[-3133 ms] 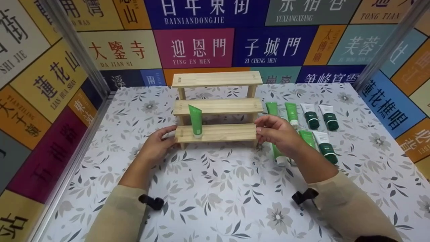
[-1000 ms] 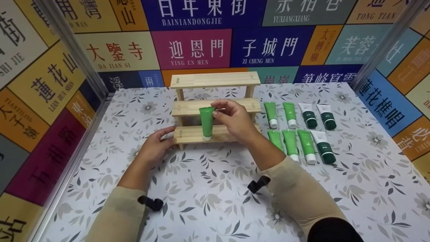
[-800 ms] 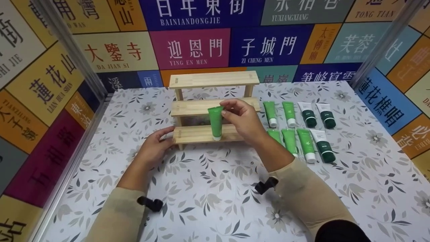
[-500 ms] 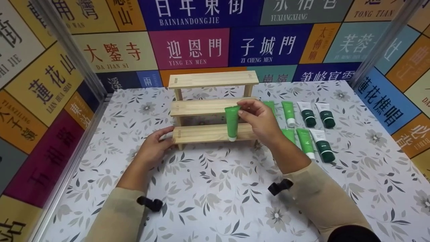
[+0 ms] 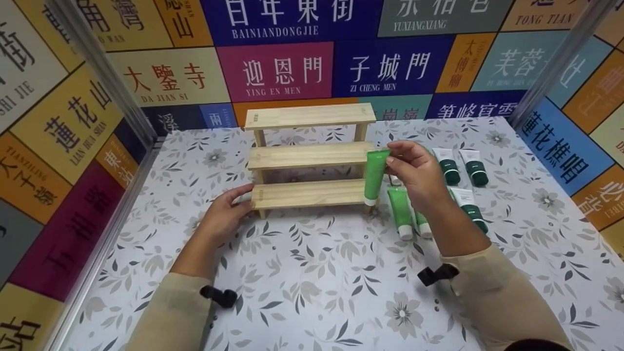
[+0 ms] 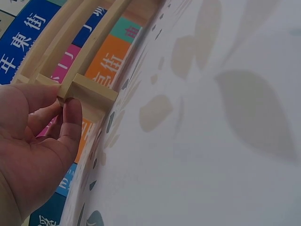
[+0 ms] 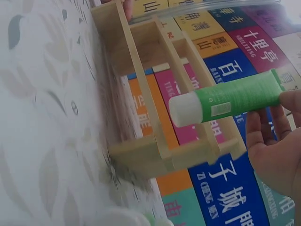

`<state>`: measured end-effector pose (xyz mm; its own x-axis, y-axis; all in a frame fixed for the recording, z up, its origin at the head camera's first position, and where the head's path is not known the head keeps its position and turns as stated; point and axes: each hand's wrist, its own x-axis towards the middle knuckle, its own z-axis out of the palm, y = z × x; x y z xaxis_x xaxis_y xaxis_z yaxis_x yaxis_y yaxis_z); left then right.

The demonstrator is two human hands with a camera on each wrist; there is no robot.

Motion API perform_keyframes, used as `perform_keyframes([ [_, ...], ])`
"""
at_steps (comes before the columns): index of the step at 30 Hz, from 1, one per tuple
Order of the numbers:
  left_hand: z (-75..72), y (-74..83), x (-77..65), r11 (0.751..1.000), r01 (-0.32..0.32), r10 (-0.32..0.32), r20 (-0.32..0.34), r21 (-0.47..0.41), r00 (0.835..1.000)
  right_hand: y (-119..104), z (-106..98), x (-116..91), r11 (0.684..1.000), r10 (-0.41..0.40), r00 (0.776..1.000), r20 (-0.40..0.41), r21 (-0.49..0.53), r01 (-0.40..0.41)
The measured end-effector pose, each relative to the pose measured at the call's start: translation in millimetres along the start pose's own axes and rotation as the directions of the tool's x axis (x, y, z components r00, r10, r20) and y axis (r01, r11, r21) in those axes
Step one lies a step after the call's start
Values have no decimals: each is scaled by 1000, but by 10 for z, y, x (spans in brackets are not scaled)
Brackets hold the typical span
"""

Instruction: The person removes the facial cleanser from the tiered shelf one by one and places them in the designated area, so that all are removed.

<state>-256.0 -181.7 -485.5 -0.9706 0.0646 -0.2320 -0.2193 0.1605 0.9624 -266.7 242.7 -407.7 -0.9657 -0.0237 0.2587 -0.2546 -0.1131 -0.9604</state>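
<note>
My right hand [image 5: 417,178] pinches a green squeeze tube [image 5: 376,175] by its flat crimped end, with the white cap pointing down. In the head view the tube overlaps the right end of the lowest board of a three-tier wooden stand [image 5: 312,192]. The right wrist view shows the tube [image 7: 240,96] tilted, its cap towards the stand, thumb and fingertips on the crimp. At the stand's left side, my left hand [image 5: 225,212] grips the end of the lowest board; the left wrist view has its thumb and fingers [image 6: 71,120] around the board's corner.
Right of the stand, green tubes [image 5: 400,212] and white-and-dark-green tubes [image 5: 475,168] lie in two rows on the floral tablecloth [image 5: 312,282], partly hidden by my right hand and forearm. Printed sign panels [image 5: 278,70] wall the table at the back and sides.
The green tube stood on the lowest board's left part; my right hand, earlier at the stand's right end, took it and carried it right. My left hand has stayed in place.
</note>
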Motion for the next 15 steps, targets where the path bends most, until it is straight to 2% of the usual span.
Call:
perform_keyframes([
  [5, 1, -1, 7, 1000, -7, 7, 3, 22, 1000, -41, -283, -27, 998, -14, 998, -67, 59, 18],
  [15, -15, -2, 8, 999, -1, 1, 4, 32, 1000, -45, -848, -114, 986, 41, 986, -159, 168, -14],
])
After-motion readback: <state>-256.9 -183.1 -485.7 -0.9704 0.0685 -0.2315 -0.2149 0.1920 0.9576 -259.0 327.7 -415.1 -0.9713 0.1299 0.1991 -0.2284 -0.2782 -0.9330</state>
